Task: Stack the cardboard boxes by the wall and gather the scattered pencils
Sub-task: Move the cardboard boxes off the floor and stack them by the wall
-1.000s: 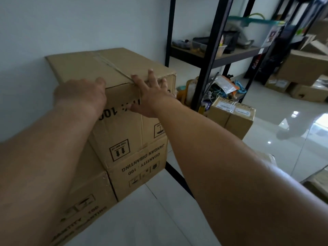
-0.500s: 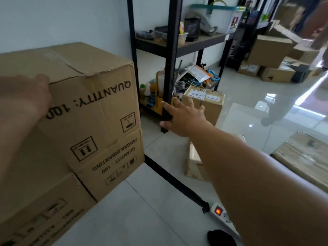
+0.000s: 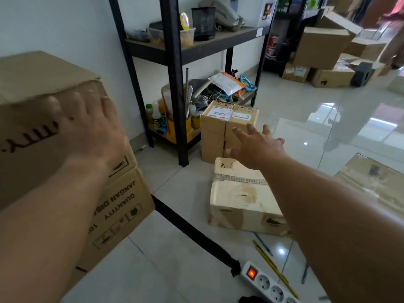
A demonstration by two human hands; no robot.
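Storeroom floor (image 3: 179, 254) | right hand (image 3: 258, 147) now over pale box (image 3: 240, 197), empty

Glossy pale tiled floor (image 3: 295, 101), white wall (image 3: 54, 25), black shelving unit (image 3: 175, 84)

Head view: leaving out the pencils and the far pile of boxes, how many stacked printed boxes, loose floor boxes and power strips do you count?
Stacked printed boxes: 2 (upper box, lower box)
Loose floor boxes: 2 (labelled box, pale box)
Power strips: 1 (power strip)
Total: 5
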